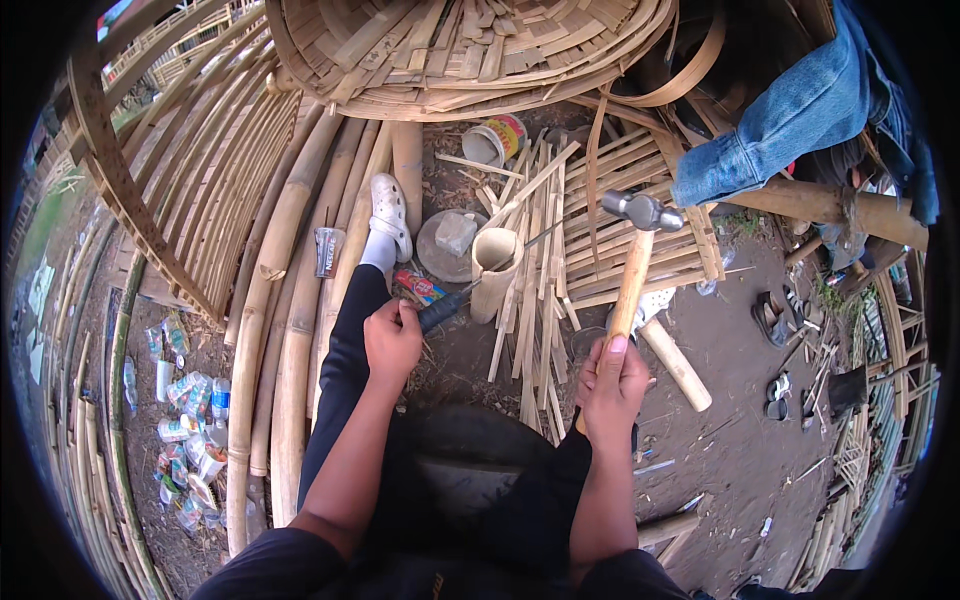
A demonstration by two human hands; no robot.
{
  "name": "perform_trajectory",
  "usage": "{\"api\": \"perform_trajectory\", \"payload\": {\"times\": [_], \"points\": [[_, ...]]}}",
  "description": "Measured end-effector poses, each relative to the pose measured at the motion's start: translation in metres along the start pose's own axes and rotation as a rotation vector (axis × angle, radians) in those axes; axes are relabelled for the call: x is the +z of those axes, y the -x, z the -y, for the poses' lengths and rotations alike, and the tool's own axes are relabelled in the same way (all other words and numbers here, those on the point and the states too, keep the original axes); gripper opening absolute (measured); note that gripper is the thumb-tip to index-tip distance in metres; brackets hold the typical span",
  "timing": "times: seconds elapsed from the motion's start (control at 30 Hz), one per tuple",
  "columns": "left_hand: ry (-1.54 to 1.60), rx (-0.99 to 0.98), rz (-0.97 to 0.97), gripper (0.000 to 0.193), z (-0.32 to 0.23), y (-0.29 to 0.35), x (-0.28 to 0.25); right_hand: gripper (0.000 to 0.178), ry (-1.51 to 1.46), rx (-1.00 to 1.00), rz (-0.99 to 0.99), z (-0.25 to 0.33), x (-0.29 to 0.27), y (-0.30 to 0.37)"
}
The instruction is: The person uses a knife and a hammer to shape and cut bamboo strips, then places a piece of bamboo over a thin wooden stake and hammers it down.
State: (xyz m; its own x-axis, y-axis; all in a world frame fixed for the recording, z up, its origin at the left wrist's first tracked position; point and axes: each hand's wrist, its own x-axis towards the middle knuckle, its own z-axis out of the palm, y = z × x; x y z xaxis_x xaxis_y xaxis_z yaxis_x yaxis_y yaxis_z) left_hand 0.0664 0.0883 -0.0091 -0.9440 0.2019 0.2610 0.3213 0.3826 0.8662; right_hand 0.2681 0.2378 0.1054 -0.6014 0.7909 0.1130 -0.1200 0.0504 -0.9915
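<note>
My left hand (pixel 393 340) is closed round the dark handle of a long screwdriver-like tool (pixel 443 311). Its thin metal shaft slants up to the right, across a hollow bamboo tube (pixel 490 296) standing on the ground; whether it touches the tube I cannot tell. My right hand (pixel 612 388) grips a hammer (pixel 631 280) by its wooden handle, thumb along it, with the metal head raised upward. Beyond the tube, a pale stone block (pixel 456 232) rests on a round grey disc (pixel 430 246). Split bamboo strips (pixel 532 330) lie between the tube and the hammer.
A large woven bamboo basket (pixel 480 60) spans the far side. Bamboo poles (pixel 297 300) run along the left, near a plastic cup (pixel 327 252) and bottle litter (pixel 195 420). At right are a slatted bamboo panel (pixel 625 215), a person's denim sleeve (pixel 790 115), a bamboo piece (pixel 676 366) and shoes (pixel 772 320).
</note>
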Motion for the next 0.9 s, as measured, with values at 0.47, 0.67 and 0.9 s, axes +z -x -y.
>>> {"api": "perform_trajectory", "payload": {"times": [0.47, 0.67, 0.9], "points": [[-0.037, -0.003, 0.021, 0.039, 0.051, -0.039, -0.020, 0.059, 0.688, 0.228, -0.086, -0.211, -0.011, -0.046], [0.079, -0.234, 0.068, 0.041, 0.060, -0.046, -0.037, 0.048, 0.513, 0.176, -0.087, -0.162, -0.037, -0.040], [0.038, -0.135, 0.104, 0.050, 0.048, -0.054, -0.028, 0.045, 0.197, -0.526, -0.097, 0.036, 0.009, -0.072]]}}
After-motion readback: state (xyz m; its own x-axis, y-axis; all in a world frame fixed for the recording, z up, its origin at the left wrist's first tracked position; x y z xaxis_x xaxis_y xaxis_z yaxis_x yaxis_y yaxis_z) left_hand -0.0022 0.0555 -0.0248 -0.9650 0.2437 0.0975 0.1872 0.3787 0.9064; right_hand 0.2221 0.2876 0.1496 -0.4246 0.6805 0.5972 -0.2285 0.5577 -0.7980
